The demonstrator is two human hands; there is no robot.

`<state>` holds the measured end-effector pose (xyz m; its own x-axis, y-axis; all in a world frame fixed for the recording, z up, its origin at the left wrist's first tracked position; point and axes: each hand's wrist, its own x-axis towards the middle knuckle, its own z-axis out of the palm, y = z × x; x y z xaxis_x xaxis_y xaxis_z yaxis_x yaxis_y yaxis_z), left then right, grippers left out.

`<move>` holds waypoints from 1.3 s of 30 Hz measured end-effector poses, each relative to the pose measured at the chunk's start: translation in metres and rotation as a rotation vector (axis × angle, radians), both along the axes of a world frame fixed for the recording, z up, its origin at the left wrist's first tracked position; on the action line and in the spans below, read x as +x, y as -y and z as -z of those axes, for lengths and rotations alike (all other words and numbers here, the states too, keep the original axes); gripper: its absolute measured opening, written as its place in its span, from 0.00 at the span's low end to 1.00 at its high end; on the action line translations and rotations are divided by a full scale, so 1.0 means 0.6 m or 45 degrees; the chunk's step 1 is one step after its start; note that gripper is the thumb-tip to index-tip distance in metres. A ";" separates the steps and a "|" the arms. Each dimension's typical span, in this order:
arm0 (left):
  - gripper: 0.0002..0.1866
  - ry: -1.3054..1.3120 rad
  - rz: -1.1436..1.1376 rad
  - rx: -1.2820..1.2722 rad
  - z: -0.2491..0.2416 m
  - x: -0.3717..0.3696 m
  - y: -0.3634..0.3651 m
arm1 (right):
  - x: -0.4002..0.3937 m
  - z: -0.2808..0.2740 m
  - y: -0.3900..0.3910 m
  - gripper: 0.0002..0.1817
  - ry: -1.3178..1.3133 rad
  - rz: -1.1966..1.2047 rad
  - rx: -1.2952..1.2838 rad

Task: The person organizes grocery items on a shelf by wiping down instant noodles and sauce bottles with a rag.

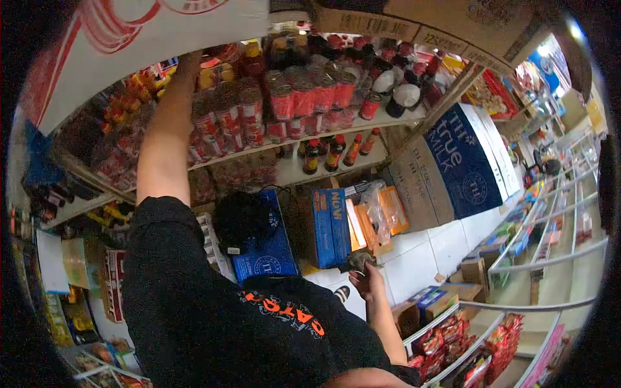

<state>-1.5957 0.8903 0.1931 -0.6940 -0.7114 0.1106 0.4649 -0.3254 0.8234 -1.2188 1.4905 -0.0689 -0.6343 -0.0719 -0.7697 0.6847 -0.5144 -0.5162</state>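
My left arm reaches up to the shelf, and my left hand [189,63] is mostly hidden among bottles and cans at the top, its fingers not showing. Beside that arm stand wrapped red cans [228,116], with more red cans [304,97] to their right. Lower down, my right hand [369,282] has its fingers closed on a crumpled dark cloth [359,261]. The cloth is next to the blue Nuvi box [331,226] and an open orange carton [391,210].
A large TH true MILK carton [462,161] stands at the right of the shelf. Sauce bottles [334,152] line the lower shelf [291,173]. Wire racks [517,265] with red packets [446,339] run along the right. White floor tiles [446,246] show between.
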 end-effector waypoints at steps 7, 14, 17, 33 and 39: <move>0.22 0.096 0.079 -0.014 0.012 -0.067 -0.015 | 0.041 0.074 -0.013 0.18 0.101 0.078 -0.005; 0.20 0.205 0.154 -0.011 0.041 -0.097 -0.035 | 0.066 0.104 -0.038 0.17 0.181 0.144 0.037; 0.19 0.256 0.177 -0.011 0.052 -0.107 -0.036 | 0.070 0.112 -0.039 0.17 0.159 0.168 0.056; 0.17 0.534 0.213 -0.155 0.060 0.000 -0.051 | 0.083 0.190 -0.057 0.18 0.188 0.159 0.137; 0.20 -0.139 -0.335 -0.272 -0.030 0.318 -0.324 | 0.082 0.156 -0.078 0.11 0.208 0.115 0.248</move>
